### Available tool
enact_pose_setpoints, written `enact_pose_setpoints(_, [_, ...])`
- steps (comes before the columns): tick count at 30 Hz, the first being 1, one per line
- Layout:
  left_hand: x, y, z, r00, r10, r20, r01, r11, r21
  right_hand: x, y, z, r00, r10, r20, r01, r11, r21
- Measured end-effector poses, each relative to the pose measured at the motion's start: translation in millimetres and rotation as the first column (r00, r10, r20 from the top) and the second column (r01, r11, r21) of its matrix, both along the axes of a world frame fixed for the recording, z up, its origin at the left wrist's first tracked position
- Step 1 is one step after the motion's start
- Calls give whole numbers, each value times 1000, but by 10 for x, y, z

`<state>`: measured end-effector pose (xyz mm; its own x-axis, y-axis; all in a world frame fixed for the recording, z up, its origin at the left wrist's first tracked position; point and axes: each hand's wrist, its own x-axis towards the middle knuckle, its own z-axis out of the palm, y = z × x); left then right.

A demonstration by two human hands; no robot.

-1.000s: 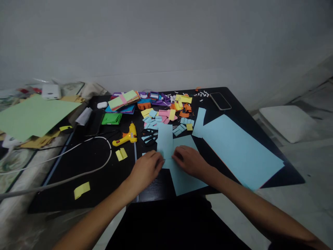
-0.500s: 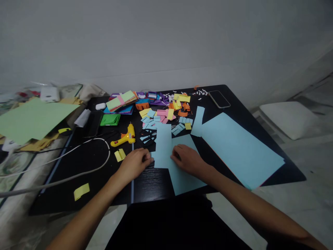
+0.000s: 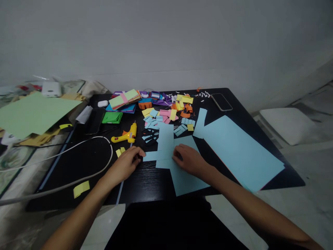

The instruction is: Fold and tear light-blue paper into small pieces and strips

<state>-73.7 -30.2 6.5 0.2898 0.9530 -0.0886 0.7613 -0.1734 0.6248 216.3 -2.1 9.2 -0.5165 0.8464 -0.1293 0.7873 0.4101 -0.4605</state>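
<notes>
A narrow light-blue paper strip [image 3: 151, 156] lies crosswise over a taller light-blue paper piece [image 3: 165, 137] on the black table. At the strip's left end is my left hand [image 3: 127, 161], its fingers loosely bent and apart, the index fingertip at the strip's upper corner. My right hand [image 3: 188, 159] rests on a larger light-blue sheet [image 3: 186, 180]. Its thumb and forefinger are closed at the right end of the strip, by the taller piece's edge; the exact grip is partly hidden. Black-handled scissors [image 3: 150, 133] lie just beyond the left hand.
A yellow glue gun [image 3: 127, 134] lies left of the scissors, with a white cable [image 3: 110, 152] looping nearby. Coloured paper pieces [image 3: 169, 114] are heaped at the back. A phone [image 3: 221, 102] and a stack of blue sheets [image 3: 241, 152] lie to the right.
My left hand has moved left, and much more of the narrow strip now shows across the taller piece. My right hand stays in nearly the same place. The view has shifted slightly.
</notes>
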Motion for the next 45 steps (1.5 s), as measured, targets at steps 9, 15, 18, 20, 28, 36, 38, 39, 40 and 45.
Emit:
enact_pose_setpoints(9, [442, -493, -189, 977, -72, -199, 148, 903, 403, -435, -121, -65, 987, 157, -21, -154, 983, 95])
enact_pose_setpoints(15, [526, -599, -347, 961, -44, -274, 172, 870, 463, -351, -155, -166, 995, 89, -36, -85, 991, 103])
enact_pose_setpoints(18, [514, -576, -337, 961, -41, -274, 168, 873, 458, -202, -158, -160, 999, -10, -51, 13, 997, 72])
enact_pose_setpoints(20, [521, -561, -327, 963, -40, -268, 163, 875, 456, -135, -169, -157, 997, -44, -70, 48, 997, 67])
enact_pose_setpoints(28, [582, -535, -363, 960, -22, -280, 162, 858, 487, -252, -155, -156, 993, -107, -45, 110, 992, 56])
enact_pose_setpoints(36, [581, -551, -388, 967, -20, -255, 145, 864, 482, -151, -98, -109, 986, -169, -5, 169, 986, -2])
enact_pose_setpoints(38, [583, -548, -398, 966, -26, -258, 154, 858, 491, -37, -98, -88, 980, -198, 7, 198, 980, -7])
enact_pose_setpoints(39, [583, -546, -404, 964, -26, -264, 158, 857, 491, 29, -99, -77, 977, -215, 10, 215, 977, -2])
enact_pose_setpoints(40, [583, -545, -411, 963, -27, -269, 161, 856, 491, 98, -101, -68, 973, -229, 12, 229, 973, -3])
enact_pose_setpoints(45, [578, -546, -409, 965, -34, -261, 163, 856, 491, 437, -111, -36, 943, -332, 16, 332, 943, -20])
